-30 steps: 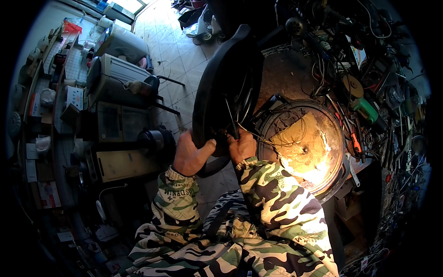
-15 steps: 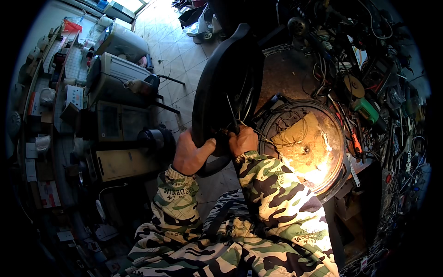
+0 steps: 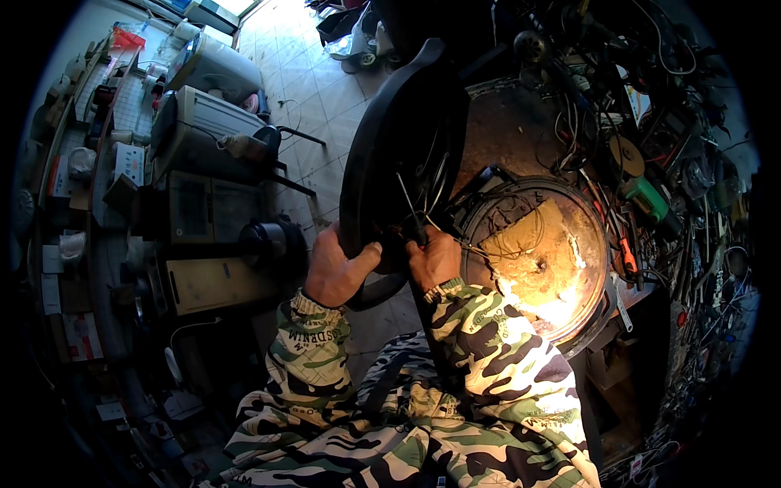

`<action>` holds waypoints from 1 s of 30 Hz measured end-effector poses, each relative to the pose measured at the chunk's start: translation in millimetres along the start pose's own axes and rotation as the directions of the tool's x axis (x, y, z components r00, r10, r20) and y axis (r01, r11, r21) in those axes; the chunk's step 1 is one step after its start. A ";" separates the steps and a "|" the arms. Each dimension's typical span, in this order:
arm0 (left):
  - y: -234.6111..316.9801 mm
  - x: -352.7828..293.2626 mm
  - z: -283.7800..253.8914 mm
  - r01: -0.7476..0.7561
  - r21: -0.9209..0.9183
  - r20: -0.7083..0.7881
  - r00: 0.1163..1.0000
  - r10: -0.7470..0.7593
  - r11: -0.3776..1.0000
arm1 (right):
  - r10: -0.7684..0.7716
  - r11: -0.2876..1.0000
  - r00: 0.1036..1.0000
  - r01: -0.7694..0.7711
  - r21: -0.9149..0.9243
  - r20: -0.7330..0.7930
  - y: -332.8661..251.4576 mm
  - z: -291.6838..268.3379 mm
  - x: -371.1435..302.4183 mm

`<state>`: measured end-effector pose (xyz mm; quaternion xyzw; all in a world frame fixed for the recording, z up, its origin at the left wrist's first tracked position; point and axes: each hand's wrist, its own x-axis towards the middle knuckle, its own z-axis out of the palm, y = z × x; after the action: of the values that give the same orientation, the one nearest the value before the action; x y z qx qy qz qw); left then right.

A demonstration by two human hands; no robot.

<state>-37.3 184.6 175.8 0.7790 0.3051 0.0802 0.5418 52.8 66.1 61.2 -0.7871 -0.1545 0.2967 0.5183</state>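
A big round black shell, like the hollow half of an appliance, stands tilted on edge before me, its dark inside facing right. Around its near rim my left hand is closed, thumb on the inner side. Low in the shell's opening my right hand is closed on something dark with a hint of red, mostly hidden by fingers and shadow. Several thin wires rise inside the shell by that hand. More wires trail right to a brightly lit round metal pan, where a yellowish sheet lies under loose wire.
Tools crowd the bench at right: a green angle grinder, a red-handled tool and a wrench. Past the shell lies a tiled floor with a dark-legged stool. Shelves and appliances line the left.
My right hand has shifted slightly right and down and turned a little at the wrist. My left hand and the shell stay almost in place.
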 end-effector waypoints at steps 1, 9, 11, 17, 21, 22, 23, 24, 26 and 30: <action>1.5 -0.1 0.8 -0.005 -0.011 0.003 1.000 0.005 1.000 | 0.008 1.000 1.000 -0.008 -0.006 0.002 1.2 1.9 0.6; 1.2 -2.2 3.8 -0.009 -0.036 -0.011 1.000 0.009 0.999 | 0.034 0.998 0.996 -0.039 0.058 0.084 6.0 4.4 1.4; 3.8 -1.8 4.8 0.000 -0.026 -0.004 1.000 -0.001 1.000 | -0.062 0.995 0.998 0.064 0.071 -0.031 2.9 4.6 -2.2; 6.4 -1.5 6.1 0.015 -0.021 0.002 1.000 -0.015 1.000 | -0.061 0.991 0.997 0.067 0.114 -0.054 1.5 12.7 3.9; 5.3 -1.8 4.2 -0.011 -0.030 -0.005 1.000 0.011 0.999 | -0.094 0.979 0.995 0.100 0.177 -0.042 10.4 21.0 6.2; 6.0 -2.5 4.0 0.000 -0.031 -0.012 1.000 0.000 1.000 | -0.080 0.982 0.997 0.081 0.171 -0.015 9.4 20.8 5.7; 7.7 -3.7 4.0 0.011 -0.032 -0.021 1.000 -0.012 0.999 | -0.065 0.984 0.998 0.062 0.165 0.013 7.0 20.0 4.9; 8.6 -4.9 3.7 0.023 -0.032 -0.030 0.999 -0.024 0.999 | -0.051 0.986 0.998 0.044 0.159 0.042 5.6 19.9 4.5; 0.8 -0.6 5.2 0.013 -0.014 -0.015 1.000 -0.013 1.000 | -0.023 0.982 0.998 0.011 0.187 0.064 8.7 15.2 8.7; 8.9 -1.9 3.2 0.013 -0.016 -0.014 1.000 -0.014 1.000 | 0.046 0.987 0.991 -0.064 0.147 0.122 -1.4 10.0 11.3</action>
<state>-34.0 178.9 182.8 0.7720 0.3136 0.0845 0.5464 55.3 80.2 56.1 -0.7305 -0.1404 0.3677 0.5581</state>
